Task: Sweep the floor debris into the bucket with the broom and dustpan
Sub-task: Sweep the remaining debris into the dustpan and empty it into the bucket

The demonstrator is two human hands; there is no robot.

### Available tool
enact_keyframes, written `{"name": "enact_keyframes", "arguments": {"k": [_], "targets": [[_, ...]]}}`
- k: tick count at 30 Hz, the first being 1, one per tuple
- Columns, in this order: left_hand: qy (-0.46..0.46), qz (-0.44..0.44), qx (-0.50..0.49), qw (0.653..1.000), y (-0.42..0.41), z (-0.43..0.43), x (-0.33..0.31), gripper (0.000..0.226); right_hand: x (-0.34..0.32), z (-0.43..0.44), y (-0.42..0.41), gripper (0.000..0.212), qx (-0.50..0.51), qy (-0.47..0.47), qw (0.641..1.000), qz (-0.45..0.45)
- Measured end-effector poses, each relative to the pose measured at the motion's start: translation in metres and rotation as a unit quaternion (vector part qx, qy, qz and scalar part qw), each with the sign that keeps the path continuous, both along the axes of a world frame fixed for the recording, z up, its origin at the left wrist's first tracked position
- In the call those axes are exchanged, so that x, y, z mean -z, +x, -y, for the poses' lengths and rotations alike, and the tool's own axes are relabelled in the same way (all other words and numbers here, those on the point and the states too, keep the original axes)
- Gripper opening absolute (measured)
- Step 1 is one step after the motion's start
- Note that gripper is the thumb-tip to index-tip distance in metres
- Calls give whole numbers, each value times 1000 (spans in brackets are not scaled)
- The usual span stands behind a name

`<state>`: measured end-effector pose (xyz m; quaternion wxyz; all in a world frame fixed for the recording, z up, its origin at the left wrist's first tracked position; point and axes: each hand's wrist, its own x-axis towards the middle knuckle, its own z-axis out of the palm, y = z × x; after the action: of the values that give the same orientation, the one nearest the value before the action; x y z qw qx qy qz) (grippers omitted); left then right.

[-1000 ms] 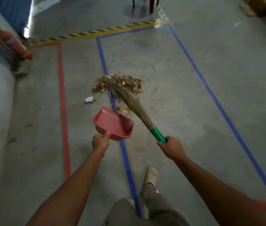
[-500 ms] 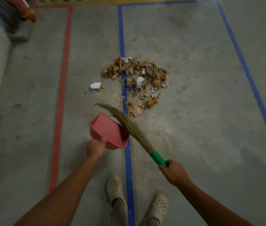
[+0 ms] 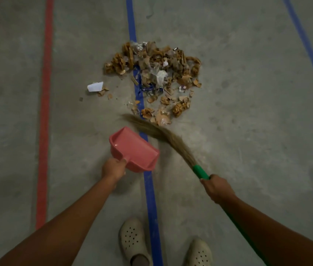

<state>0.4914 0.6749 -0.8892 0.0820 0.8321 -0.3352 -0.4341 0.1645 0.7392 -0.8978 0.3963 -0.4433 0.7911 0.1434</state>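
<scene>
The person wears cream, round-toed moulded clogs: the left clog (image 3: 132, 239) and the right clog (image 3: 199, 253) each have small round holes dotted across the toe. Grey cloth (image 3: 139, 260), either sock or trouser hem, fills the left clog's opening. The left forearm (image 3: 71, 217) and right forearm (image 3: 267, 221) are unsleeved.

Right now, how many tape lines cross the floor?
3: red tape line at left, blue tape line under the brown scrap pile, second blue tape line at far right.
</scene>
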Motion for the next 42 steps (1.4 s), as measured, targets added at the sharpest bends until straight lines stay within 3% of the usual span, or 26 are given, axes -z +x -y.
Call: {"name": "enact_keyframes", "arguments": {"k": [9, 17, 22, 27, 30, 32, 36, 42], "targets": [[-50, -33, 11, 998, -29, 71, -1, 45, -14, 64, -13, 38, -18, -78, 997, 8], [-73, -73, -48, 993, -26, 94, -21, 45, -49, 76, 12, 35, 33, -117, 992, 31], [-95, -55, -23, 994, -18, 109, -29, 45, -64, 86, 19, 34, 168, -122, 977, 55], [-110, -40, -14, 993, -17, 129, -10, 46, -40, 105, 16, 35, 365, -85, 925, 60], [-115, -44, -22, 992, -18, 134, 11, 47, -9, 113, 22, 31, 424, -31, 902, 79], [-114, -44, -26, 992, -18, 135, 25, 51, 12, 111, 33, 28, 388, -1, 919, 75], [-121, -41, -27, 991, -16, 135, 48, 58, 43, 106, 62, 27, 202, -19, 978, 45], [-128, -35, -37, 991, -16, 134, 50, 58, 32, 128, 77, 36, 72, -60, 996, 6]]}}
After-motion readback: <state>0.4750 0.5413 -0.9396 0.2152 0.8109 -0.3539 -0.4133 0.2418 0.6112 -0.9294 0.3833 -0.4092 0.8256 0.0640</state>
